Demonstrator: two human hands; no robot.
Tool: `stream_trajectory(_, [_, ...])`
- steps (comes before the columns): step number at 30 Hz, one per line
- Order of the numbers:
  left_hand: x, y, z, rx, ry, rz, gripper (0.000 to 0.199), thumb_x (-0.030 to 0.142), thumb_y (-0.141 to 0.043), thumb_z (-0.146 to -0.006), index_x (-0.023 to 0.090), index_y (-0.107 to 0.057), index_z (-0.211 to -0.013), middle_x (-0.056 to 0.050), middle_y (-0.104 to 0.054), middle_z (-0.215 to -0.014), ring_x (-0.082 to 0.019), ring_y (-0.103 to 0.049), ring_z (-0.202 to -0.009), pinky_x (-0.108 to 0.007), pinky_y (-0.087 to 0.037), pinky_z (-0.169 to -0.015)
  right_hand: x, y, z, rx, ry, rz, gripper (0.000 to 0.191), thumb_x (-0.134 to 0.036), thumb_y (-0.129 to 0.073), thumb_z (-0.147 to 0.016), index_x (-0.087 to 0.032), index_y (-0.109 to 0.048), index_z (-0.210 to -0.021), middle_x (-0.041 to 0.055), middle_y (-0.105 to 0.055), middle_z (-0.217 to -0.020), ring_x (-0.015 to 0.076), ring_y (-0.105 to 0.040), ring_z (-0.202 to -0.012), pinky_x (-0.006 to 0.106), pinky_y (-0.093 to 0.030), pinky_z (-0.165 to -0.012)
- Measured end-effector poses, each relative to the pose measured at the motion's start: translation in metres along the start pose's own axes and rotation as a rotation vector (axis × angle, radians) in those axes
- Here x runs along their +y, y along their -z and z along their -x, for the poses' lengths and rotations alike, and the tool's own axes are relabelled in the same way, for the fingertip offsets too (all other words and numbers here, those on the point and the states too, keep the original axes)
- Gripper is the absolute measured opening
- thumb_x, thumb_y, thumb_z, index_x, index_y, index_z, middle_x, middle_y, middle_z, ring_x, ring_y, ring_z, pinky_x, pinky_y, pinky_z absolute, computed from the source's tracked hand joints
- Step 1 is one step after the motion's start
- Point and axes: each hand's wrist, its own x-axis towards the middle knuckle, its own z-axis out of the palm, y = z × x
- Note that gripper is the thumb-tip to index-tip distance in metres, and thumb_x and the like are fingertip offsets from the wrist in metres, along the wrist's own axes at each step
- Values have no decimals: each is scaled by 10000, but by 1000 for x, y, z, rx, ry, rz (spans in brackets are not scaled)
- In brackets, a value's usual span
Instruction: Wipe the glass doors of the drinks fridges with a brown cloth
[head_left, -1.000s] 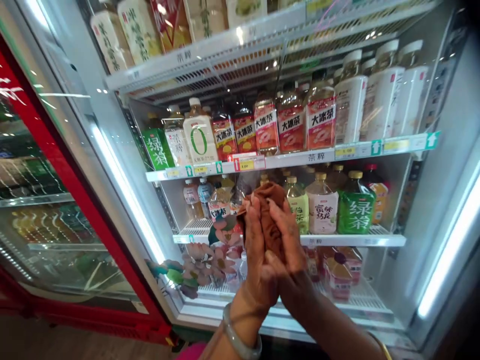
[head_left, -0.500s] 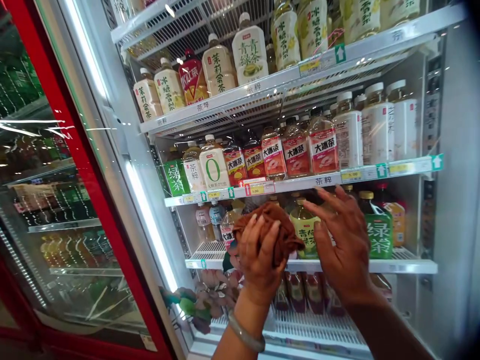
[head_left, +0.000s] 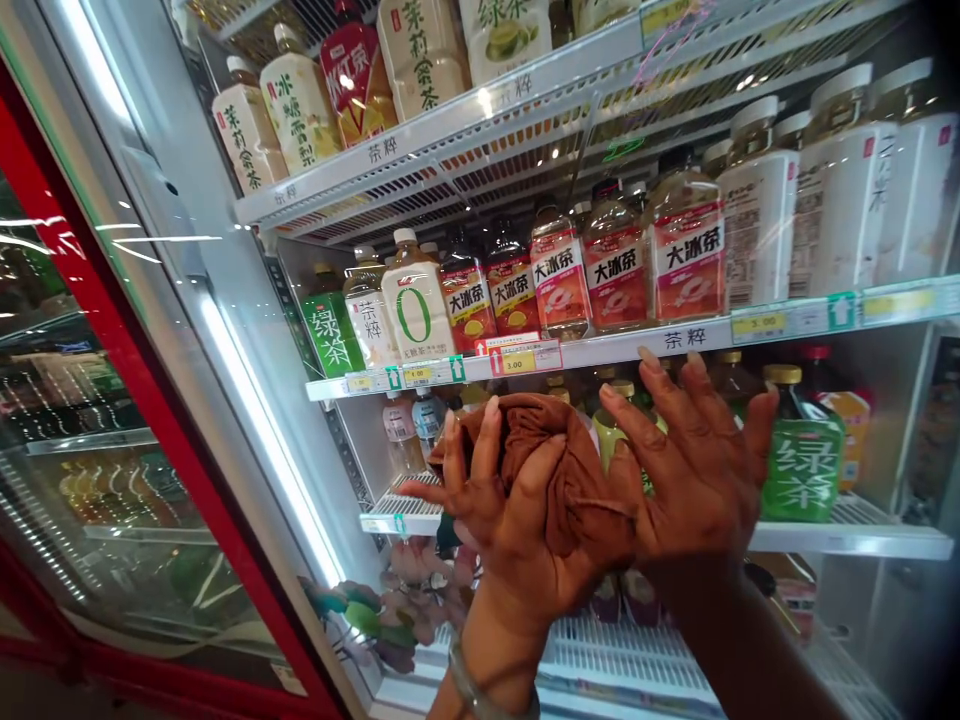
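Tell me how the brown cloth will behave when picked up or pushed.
The brown cloth would likely be floppy, since it bunches in soft folds against the left hand. Its fine creases suggest thin fabric, so it's probably light. Pushed, it would likely crumple rather than roll, given its loose, uneven shape.

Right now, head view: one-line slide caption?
Left hand holding a crumpled brown cloth, right hand spread beside it, in front of shelves of bottled drinks.

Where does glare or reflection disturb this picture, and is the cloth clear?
Head view: the light strip glares white; head view: reflections streak the glass beside the red frame; head view: the brown cloth looks clear, its folds distinct.
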Motion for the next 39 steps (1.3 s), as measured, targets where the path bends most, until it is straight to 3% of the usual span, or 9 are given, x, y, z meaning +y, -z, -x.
stream_trajectory(5, [4,1,-3,-87,-44,86,439,447,-596,-944,235,-650,-1324,-115,-401,-1682,-387,-311,-1587,-662,-162,-1304,0,-1,2,11,20,21,481,-207,-568,-979,-316,-597,-1447,18,-525,-1593,280,-464,-1528,615,-171,-1342])
stream_trajectory(11, [15,-14,13,-41,-173,82,584,301,-688,-926,326,-544,-1492,-76,-357,-1709,-351,-346,-1583,-593,-196,-1323,0,2,4,6,-27,-30,436,-218,-500,-1031,-323,-611,-1439,14,-557,-1571,255,-463,-1528,551,-157,-1361])
stream_trajectory(15, [23,-20,14,-52,-95,150,572,435,-600,-987,290,-522,-1535,-146,-423,-1649,-394,-399,-1543,-634,-311,-1269,2,0,4,-22,-32,-4,437,-269,-427,-1062,-341,-580,-1466,11,-536,-1588,247,-438,-1546,590,-151,-1348])
stream_trajectory(21, [-1,-12,-14,89,-126,61,533,200,-611,-956,255,-572,-1484,-128,-660,-1374,-280,-594,-1367,-517,-423,-1222,4,-1,3,-33,57,65,540,-221,-596,-958,-315,-559,-1488,32,-503,-1614,252,-411,-1563,561,-140,-1358])
stream_trajectory(24, [-16,-5,-24,162,-41,21,518,192,-633,-923,240,-611,-1438,-137,-549,-1558,-320,-461,-1510,-557,-355,-1271,5,1,4,-42,49,56,590,-216,-617,-934,-323,-535,-1508,21,-483,-1627,250,-411,-1563,556,-139,-1360])
stream_trajectory(27, [-11,-5,-24,118,-17,37,421,231,-688,-885,228,-674,-1306,-126,-422,-1676,-377,-309,-1599,-623,-286,-1291,6,3,5,-60,63,63,622,-225,-619,-935,-312,-501,-1539,32,-470,-1634,245,-393,-1573,533,-131,-1366])
stream_trajectory(33, [6,-11,-18,92,-132,43,278,193,-770,-846,253,-692,-1106,-99,-689,-1337,-296,-610,-1345,-538,-455,-1178,4,3,3,-62,66,85,617,-192,-635,-930,-284,-513,-1528,43,-460,-1633,219,-355,-1590,501,-112,-1373])
stream_trajectory(36, [-17,-2,-24,121,-108,9,483,184,-755,-828,274,-653,-1292,-95,-679,-1349,-281,-618,-1318,-503,-458,-1171,3,3,2,-67,57,85,624,-199,-658,-922,-290,-517,-1524,44,-471,-1629,231,-366,-1585,521,-128,-1372])
stream_trajectory(39, [-41,6,-28,237,26,-97,780,206,-740,-809,233,-480,-1545,-128,-638,-1422,-289,-598,-1326,-487,-450,-1176,3,3,3,-70,55,82,660,-187,-636,-934,-295,-465,-1562,46,-486,-1622,238,-370,-1583,541,-143,-1370])
